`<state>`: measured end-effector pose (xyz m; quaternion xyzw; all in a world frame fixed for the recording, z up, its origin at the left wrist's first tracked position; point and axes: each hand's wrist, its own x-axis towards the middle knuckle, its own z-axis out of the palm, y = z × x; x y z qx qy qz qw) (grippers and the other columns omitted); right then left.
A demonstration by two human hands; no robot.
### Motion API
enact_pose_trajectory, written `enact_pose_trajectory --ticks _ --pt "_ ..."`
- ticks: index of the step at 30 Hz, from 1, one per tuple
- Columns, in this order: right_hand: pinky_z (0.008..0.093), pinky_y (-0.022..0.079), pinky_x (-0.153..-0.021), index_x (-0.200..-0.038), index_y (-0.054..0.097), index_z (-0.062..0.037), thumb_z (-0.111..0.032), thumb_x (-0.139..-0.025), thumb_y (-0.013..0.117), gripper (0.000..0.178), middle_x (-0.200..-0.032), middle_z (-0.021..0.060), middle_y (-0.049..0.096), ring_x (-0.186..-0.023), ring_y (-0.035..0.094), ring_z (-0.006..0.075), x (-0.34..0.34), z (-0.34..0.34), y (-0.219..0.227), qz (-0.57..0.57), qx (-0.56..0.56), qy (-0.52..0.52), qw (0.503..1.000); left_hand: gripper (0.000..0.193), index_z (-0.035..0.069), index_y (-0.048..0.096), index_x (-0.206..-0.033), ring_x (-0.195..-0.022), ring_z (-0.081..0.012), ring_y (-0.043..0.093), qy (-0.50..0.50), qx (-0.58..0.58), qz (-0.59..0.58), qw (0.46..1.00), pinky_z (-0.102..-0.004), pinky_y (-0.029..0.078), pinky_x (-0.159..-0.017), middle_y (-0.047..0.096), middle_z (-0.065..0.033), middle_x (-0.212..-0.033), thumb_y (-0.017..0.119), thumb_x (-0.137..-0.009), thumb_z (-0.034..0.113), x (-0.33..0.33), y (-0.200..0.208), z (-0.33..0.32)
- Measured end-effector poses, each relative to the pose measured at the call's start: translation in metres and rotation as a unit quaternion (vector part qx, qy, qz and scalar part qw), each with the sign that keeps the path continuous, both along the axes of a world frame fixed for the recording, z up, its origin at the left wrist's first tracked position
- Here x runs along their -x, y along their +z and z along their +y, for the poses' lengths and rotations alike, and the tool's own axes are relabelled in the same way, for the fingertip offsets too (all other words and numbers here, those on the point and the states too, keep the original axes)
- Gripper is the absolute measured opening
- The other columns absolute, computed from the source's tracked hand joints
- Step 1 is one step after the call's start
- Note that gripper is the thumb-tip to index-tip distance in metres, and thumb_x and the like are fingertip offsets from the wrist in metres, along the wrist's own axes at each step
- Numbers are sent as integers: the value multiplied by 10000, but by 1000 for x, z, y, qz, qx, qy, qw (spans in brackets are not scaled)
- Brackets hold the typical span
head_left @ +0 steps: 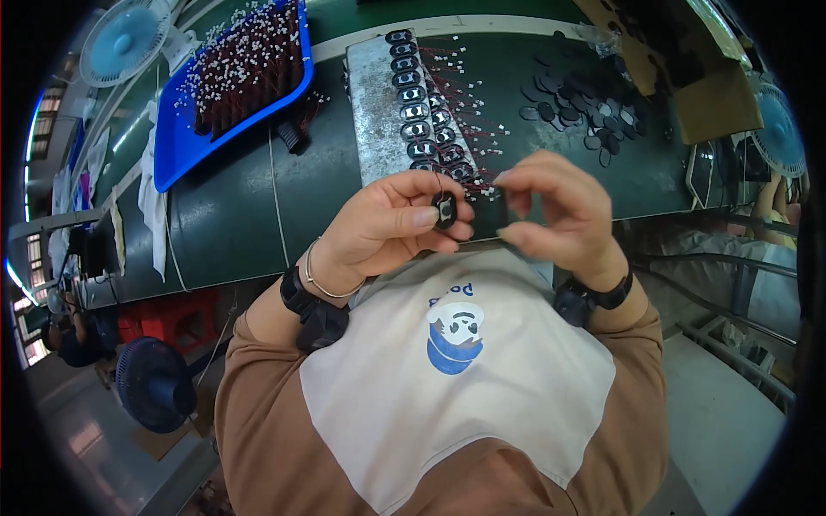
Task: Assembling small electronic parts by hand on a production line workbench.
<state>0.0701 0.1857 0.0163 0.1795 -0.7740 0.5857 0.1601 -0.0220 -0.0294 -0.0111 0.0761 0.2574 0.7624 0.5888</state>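
At the centre of the frame we hold a small black oval speaker [445, 210] pinched between the thumb and fingertips of our left hand [391, 225]. Our right hand [551, 215] is raised just beside it, thumb and forefinger closed on a small dark piece [501, 205]; what it is, we cannot tell. Both hands hover above the near edge of the dark green table [232, 206].

We judge the speaker light and stiff but fragile: thin red wires trail from parts like it, and its face is likely easy to dent. It seems best gripped by the rim, as our left fingers do, well clear of the wires.

Behind our hands a grey metal plate [374, 120] carries a row of similar speakers [417, 112], their red wires with white plugs fanned out to the right. In the upper left a blue tray [176, 142] is heaped with more wired parts. In the upper right lies a scatter of black oval pads [576, 107], with a brown cardboard box [718, 103] beyond them. Pale blue fans [125, 39] stand at the upper left and far right. We make out no label on the tray or the box.
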Motion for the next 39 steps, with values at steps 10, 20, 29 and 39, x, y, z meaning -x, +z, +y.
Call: enact_pose_trajectory --ticks 10,20,29,39 --pt "237 420 -595 -1037 590 56 -46 -708 727 370 -880 101 587 -685 528 143 4 -13 -4 18 -35 6 999 256 9 566 -1116 -834 -177 643 65 11 -56 996 -266 560 -719 627 -113 -1004 591 -872 87 -16 1 12" --pt "240 446 -577 -1039 598 41 -17 -708 708 354 -901 108 610 -678 560 150 -1 -13 -1 17 -66 -6 998 258 -6 571 -1112 -765 -145 636 39 28 -45 998 -235 545 -684 640 -97 -962 579 -888 123 -19 4 15" --pt "234 445 -568 -1036 601 40 -16 -708 708 350 -894 111 613 -663 562 148 -2 -15 -1 11 -85 -24 996 264 -5 573 -1112 -751 -136 628 63 54 -20 996 -239 539 -691 641 -89 -949 586 -888 135 -22 3 16" --pt "229 442 -562 -1024 608 34 -16 -706 717 339 -856 96 604 -658 561 144 -1 -18 -3 8 -97 -39 994 258 -1 577 -1107 -755 -132 621 74 67 -12 995 -241 534 -695 640 -85 -945 588 -888 134 -22 0 17"
